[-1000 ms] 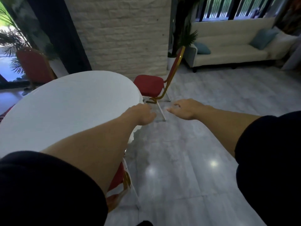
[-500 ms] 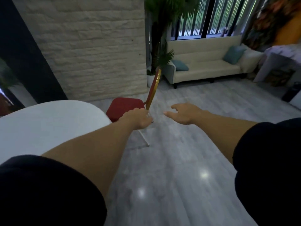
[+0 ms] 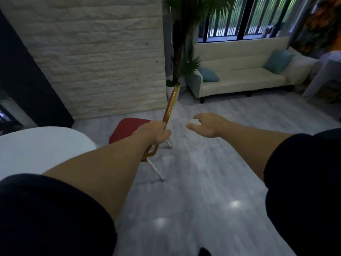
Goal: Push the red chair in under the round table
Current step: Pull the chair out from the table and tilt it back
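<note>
The red chair [image 3: 125, 129] with a gold frame stands on the grey floor, seen edge-on, its seat facing the round white table [image 3: 42, 150] at the left. A small gap separates seat and table edge. My left hand [image 3: 156, 133] is closed around the lower part of the chair's gold backrest frame. My right hand [image 3: 207, 124] hovers to the right of the backrest with fingers spread, touching nothing. The chair's thin white rear legs show below my left hand.
A cream sofa [image 3: 239, 74] with blue cushions lines the far wall under barred windows. A potted palm [image 3: 178, 52] stands behind the chair beside a white brick wall [image 3: 96, 58]. Grey tiled floor [image 3: 203, 182] spreads to the right.
The view has swung right and closer to the chair. My left hand went from a loose fist near the seat to gripping the backrest frame. My right hand stayed open beside it.
</note>
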